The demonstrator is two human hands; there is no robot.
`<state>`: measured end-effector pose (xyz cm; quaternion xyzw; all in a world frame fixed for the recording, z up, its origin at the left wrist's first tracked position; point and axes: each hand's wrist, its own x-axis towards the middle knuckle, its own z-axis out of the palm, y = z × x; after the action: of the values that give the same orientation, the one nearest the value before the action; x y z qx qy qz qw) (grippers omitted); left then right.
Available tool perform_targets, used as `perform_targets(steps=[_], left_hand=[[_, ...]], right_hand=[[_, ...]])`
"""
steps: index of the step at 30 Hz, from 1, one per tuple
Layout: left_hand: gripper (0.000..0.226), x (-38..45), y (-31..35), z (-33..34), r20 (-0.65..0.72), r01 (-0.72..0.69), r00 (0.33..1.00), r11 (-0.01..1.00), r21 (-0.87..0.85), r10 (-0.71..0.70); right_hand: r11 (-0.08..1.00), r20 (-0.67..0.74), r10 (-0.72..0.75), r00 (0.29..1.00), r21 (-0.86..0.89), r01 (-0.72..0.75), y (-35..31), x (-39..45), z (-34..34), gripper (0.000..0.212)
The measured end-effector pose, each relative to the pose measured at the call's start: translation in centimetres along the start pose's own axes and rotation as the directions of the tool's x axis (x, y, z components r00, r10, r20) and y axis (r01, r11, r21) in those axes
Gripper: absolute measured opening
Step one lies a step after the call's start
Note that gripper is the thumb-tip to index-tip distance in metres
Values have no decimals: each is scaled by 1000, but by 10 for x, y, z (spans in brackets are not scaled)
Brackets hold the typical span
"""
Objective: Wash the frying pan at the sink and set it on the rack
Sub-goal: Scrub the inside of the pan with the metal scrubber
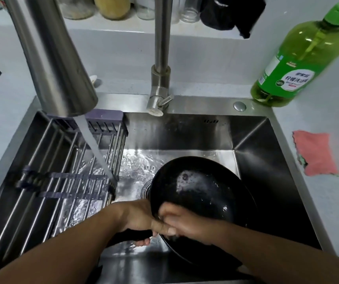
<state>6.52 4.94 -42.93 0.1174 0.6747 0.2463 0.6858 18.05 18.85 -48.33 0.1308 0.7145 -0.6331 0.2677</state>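
While water runs, left grip [137, 220] clenched on frying pan [201, 199] handle, right grip [182, 224] unclear inside.

Light is dim and cool, falling from above. The brightest glare sits on the wet floor of the sink [135, 160], left of the frying pan [201, 193], whose black inside shows only a dull sheen. The sink's right wall lies in deep shadow. The spout [49, 58] above the sink's left part looms blurred and stretched, and straight lines bow toward the frame's edges.
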Motion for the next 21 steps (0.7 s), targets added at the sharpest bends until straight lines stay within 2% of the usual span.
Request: perform_targets(steps=[1,3,4,5,6,7,8,9,11,12,13,14,15,16,17,18,19,20,21], left_hand=[[68,0,-1,1,8,-1,1000,1000,-27,1],[58,1,-4,3,-2,-4,1000,997,-81,4],[53,1,-5,4,-14,-2,1000,996,-94,1],[49,1,-4,4,-17,4,1000,995,-101,-6],[45,3,-2,4,-10,20,1000,994,-107,-21],[43,3,0,3,-5,37,999,993,-108,-37],[43,2,3,3,-3,49,999,993,-105,-50],[44,2,6,3,-5,53,999,994,-99,-54],[55,2,10,2,-26,35,999,996,-87,-37],[60,3,11,0,-43,22,999,997,-77,-25],[61,3,10,-2,-58,12,998,998,-67,-16],[60,2,10,-4,-68,9,998,998,-59,-13],[60,2,9,-6,-72,10,997,998,-55,-14],[61,1,8,-8,-80,16,997,999,-48,-20],[59,0,8,-8,-89,24,996,999,-37,-27],[57,0,8,-7,-101,29,994,999,-36,-33],[54,-1,7,-7,-111,36,993,998,-43,-41],[52,-2,8,-8,-121,42,992,998,-50,-48],[49,-2,9,-8,-129,48,990,998,-51,-54]], right_hand=[[983,97,60,994,-177,-42,15,-19,-11,17],[797,113,149,982,-601,-52,39,-38,-51,4],[652,25,167,986,-753,-91,48,-38,-73,6],[520,-117,164,980,-834,-186,54,-33,-96,13],[466,-285,123,951,-829,-309,58,-24,-113,20],[486,-415,93,905,-774,-405,59,-9,-122,28],[555,-494,68,867,-703,-445,57,9,-120,33],[653,-533,31,846,-630,-421,52,29,-109,35],[847,-541,-49,840,-468,-253,31,57,-70,22],[912,-487,-49,872,-377,-159,18,58,-49,12],[957,-369,-14,929,-276,-95,6,51,-31,16],[975,-193,32,981,-209,-73,-2,35,-17,24],[973,-33,86,996,-214,-91,-4,15,-10,25],[941,63,139,988,-321,-111,3,-6,-10,15],[868,141,228,963,-477,-136,16,-27,-21,6],[762,153,322,934,-627,-160,29,-43,-41,18],[597,94,402,911,-781,-183,42,-53,-62,25],[408,-61,393,917,-883,-233,52,-56,-83,25],[253,-226,274,935,-921,-296,53,-57,-104,28]])
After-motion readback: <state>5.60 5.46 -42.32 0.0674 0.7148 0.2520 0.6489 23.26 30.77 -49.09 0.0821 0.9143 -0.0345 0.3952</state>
